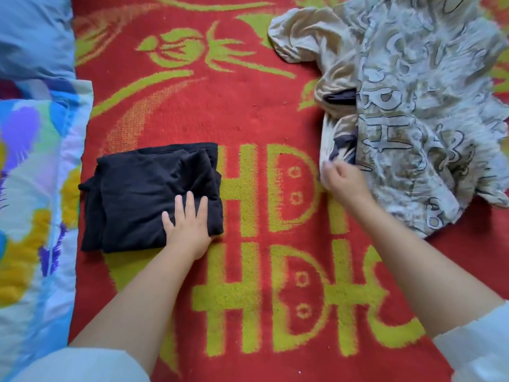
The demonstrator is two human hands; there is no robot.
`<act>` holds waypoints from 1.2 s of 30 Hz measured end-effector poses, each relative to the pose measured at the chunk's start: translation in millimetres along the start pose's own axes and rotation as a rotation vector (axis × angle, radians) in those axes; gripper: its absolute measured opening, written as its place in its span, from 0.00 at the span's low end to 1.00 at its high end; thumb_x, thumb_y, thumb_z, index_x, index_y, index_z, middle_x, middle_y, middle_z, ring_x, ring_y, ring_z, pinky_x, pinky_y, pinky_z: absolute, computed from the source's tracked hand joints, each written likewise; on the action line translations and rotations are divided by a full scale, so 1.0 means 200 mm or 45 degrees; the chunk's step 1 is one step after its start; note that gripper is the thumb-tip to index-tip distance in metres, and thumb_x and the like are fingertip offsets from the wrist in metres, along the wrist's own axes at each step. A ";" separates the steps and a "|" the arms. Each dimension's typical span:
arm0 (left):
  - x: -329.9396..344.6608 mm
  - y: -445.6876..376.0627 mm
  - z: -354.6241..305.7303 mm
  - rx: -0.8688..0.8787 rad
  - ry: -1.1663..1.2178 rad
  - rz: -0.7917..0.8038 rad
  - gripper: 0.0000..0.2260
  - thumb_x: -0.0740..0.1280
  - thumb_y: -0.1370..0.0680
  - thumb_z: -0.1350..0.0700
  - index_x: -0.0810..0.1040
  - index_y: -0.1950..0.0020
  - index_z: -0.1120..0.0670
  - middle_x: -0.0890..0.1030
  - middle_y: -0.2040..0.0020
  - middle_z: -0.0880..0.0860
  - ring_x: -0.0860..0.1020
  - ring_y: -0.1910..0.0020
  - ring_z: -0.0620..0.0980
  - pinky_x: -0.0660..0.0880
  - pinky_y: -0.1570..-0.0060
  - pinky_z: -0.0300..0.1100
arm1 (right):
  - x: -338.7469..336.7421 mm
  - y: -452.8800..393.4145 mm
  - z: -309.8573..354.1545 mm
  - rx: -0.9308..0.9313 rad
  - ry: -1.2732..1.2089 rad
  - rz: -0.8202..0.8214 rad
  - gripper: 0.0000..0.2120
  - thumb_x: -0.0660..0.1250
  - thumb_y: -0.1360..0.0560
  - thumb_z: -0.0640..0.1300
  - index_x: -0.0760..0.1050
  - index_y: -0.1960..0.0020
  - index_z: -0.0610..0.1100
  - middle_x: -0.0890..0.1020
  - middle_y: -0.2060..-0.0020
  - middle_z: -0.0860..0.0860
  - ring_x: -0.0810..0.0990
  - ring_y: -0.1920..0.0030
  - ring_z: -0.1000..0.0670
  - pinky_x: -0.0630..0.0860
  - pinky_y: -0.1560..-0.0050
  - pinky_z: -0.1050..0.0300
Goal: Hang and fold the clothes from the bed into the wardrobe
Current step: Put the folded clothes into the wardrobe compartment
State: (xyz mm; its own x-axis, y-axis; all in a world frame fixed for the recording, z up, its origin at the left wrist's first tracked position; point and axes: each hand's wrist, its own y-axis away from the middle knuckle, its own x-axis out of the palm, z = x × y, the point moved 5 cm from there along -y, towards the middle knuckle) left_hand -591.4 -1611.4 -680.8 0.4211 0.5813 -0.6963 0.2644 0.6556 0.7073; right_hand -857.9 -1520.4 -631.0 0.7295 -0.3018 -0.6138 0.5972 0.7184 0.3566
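- left hand [188, 224] flat, fingers straight, pressing folded black cloth garment [151, 197] near left edge of red-and-green patterned bed blanket [248, 106]
- right hand [344, 180] pinching crumpled beige printed garment [407, 106] at right edge
- advice: drag it to clear centre, spread flat before folding

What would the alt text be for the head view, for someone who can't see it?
Seen from above, a person's left hand rests flat on a folded black garment on a red and yellow-green blanket, while the right hand pinches the edge of a crumpled beige printed garment at upper right. A blue floral quilt lies along the left edge.
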 end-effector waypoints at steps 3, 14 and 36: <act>-0.03 0.05 0.00 -0.027 0.049 0.020 0.38 0.60 0.21 0.44 0.36 0.25 0.53 0.35 0.25 0.56 0.36 0.26 0.56 0.45 0.29 0.58 | -0.03 0.35 -0.16 0.160 -0.178 0.135 0.12 0.68 0.27 0.45 0.65 0.62 0.47 0.71 0.68 0.52 0.71 0.67 0.54 0.67 0.65 0.59; -0.10 0.83 -1.06 1.351 0.031 -0.190 0.25 0.60 0.25 0.66 0.65 0.28 0.52 0.58 0.25 0.52 0.48 0.25 0.55 0.51 0.30 0.55 | -0.12 1.43 -0.44 -0.085 0.398 1.045 0.13 0.56 0.29 0.39 0.58 0.71 0.47 0.70 0.76 0.54 0.66 0.74 0.57 0.58 0.70 0.64; -0.15 1.21 -0.58 0.700 -0.931 -0.142 0.11 0.57 0.22 0.57 0.71 0.40 0.50 0.74 0.43 0.51 0.74 0.43 0.54 0.65 0.65 0.41 | -0.62 1.53 -0.37 -0.535 1.013 0.590 0.21 0.52 0.20 0.53 0.70 0.68 0.46 0.76 0.69 0.52 0.67 0.65 0.50 0.61 0.62 0.56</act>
State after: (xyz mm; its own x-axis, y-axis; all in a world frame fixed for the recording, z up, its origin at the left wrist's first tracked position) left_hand -641.1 -1414.8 -503.0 0.7623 -0.0438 -0.6458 0.6329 0.2596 0.7295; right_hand -789.1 -1216.8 -497.5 0.3338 0.4584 -0.8237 0.0336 0.8674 0.4964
